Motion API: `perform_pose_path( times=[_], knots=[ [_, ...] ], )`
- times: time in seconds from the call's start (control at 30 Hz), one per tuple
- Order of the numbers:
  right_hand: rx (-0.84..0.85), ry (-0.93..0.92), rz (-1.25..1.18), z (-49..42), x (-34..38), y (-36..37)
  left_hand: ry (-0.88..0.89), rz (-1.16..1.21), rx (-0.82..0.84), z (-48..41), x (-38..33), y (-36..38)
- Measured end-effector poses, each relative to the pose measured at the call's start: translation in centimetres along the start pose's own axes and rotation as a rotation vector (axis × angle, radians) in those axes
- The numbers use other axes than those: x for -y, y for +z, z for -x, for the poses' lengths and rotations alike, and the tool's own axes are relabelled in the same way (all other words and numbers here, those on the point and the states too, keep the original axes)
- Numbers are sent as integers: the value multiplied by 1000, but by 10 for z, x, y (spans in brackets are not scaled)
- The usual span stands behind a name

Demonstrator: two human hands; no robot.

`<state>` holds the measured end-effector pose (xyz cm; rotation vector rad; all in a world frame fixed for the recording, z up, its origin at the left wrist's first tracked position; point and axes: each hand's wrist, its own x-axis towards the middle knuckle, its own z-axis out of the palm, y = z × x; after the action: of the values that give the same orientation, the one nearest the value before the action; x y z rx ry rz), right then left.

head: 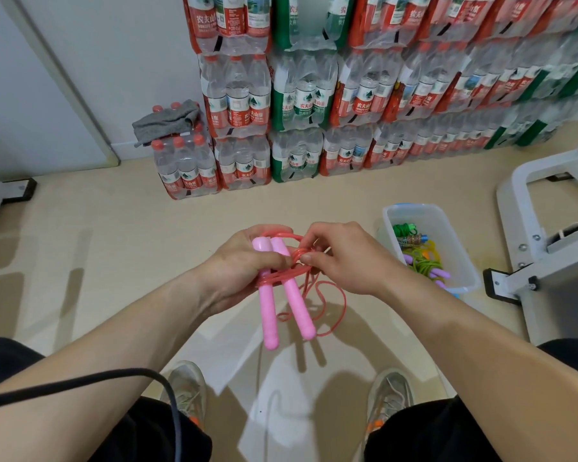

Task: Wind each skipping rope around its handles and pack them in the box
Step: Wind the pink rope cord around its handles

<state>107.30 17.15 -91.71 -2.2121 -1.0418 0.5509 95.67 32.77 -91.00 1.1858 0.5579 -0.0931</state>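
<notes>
Left hand (244,265): you clamp both pink handles (282,295) side by side, making one core for winding.
Right hand (337,258): your fingertips pinch the red rope (331,315) just beside the handles, keeping wraps taut.
Slack: hangs below both hands.
Box (461,261): right of your right hand, wound ropes inside.

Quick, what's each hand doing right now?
Left hand: closed round the two pink handles.
Right hand: pinching the red rope.
</notes>
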Motion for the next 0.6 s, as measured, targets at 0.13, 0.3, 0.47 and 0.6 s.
perform_pose_path(
  times=[0.13, 0.3, 0.47, 0.6],
  knots=[
    [19, 7, 66, 2, -1, 5, 199, -193, -105, 2, 10, 6],
    [83, 89, -229, 2, 2, 9, 352, -598, -87, -5, 7, -2],
    [148, 192, -326, 0, -1, 13, 372, -791, -111, -11, 17, -1],
    [215, 137, 87, -1, -3, 15, 401, -1039, -87, -12, 26, 0]
  ],
)
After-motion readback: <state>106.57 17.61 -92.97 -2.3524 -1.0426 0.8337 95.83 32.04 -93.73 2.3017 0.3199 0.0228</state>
